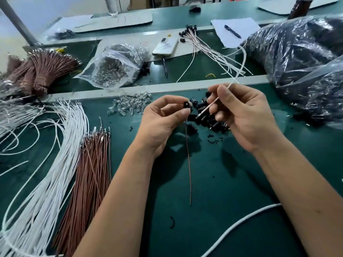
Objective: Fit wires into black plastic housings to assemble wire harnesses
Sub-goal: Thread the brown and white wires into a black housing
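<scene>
- Two hands work above the green bench [213, 191].
- Left hand [163, 119] pinches a small black housing [186, 104]; a brown wire [188, 164] hangs from it.
- Right hand [241, 112] pinches a white wire [209, 106], tip beside the housing.

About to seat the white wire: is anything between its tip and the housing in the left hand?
Nothing visible. The white wire tip points across a short open gap at the housing; the loose housings lie below on the table.

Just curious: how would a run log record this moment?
left hand: pinches small black plastic housing | right hand: pinches thin white wire | wire outside housing
</scene>
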`<state>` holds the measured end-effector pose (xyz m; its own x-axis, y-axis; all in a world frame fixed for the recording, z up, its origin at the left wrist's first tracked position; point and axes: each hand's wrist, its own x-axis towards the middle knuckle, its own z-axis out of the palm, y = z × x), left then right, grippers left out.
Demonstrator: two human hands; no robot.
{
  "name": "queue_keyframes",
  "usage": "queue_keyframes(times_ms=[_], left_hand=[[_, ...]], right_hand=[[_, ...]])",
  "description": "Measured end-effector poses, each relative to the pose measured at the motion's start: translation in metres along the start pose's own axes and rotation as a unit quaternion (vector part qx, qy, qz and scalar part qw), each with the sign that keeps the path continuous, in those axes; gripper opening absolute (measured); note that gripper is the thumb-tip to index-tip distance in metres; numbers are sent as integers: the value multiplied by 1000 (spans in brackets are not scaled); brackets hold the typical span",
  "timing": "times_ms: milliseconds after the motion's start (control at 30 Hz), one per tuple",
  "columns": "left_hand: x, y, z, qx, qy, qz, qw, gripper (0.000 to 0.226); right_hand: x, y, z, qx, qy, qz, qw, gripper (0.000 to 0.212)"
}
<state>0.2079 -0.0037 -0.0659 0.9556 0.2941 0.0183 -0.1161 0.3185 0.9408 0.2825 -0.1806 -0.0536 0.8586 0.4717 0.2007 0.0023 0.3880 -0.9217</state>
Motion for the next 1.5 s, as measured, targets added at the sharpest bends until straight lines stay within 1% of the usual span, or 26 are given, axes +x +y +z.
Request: queue_keyframes(times_ms=[67,167,233,367,600,733,800,900,933,1000,1033,1100,1267,1333,1400,1500], left_hand=[[0,-2,0,23,-20,22,999,24],[0,-4,1,59,-45,52,996,25],[0,-4,1,70,-56,66,994,27],[2,-6,-1,74,-58,77,993,28],[4,-8,-3,78,-60,76,992,26],[4,-8,-1,87,-53,67,992,26],[4,-7,1,41,-35,48,997,26],[4,-3,3,-72,7,9,997,24],[4,-2,4,-93,19,-1,995,25],[4,-2,6,-116,39,-15,992,24],[4,-2,7,-124,45,-22,991,23],[4,-1,8,-135,45,-39,989,20],[5,2,7,-159,38,-78,983,10],[5,3,6,-168,35,-88,981,12],[4,4,6,-173,26,-93,980,19],[3,4,6,-165,13,-84,983,19]], right_hand=[[-1,3,3,-18,24,-28,999,14],[-4,4,6,-82,60,-84,991,14],[-7,4,9,-124,71,-122,982,12],[-10,2,15,-181,71,-169,966,14],[-13,1,16,-237,45,-209,948,10],[-12,3,11,-299,52,-234,924,10],[-8,5,7,-320,58,-208,923,13],[-5,12,9,-266,41,-86,959,27],[-6,14,11,-251,33,-51,966,27],[-8,19,16,-265,10,-17,964,14],[-9,20,18,-291,1,-16,957,9],[-10,23,19,-337,-6,-25,941,13],[-11,20,16,-323,8,-33,946,15],[-12,18,16,-323,14,-42,945,15],[-12,17,17,-325,18,-50,944,16],[-13,16,18,-324,21,-59,944,15]])
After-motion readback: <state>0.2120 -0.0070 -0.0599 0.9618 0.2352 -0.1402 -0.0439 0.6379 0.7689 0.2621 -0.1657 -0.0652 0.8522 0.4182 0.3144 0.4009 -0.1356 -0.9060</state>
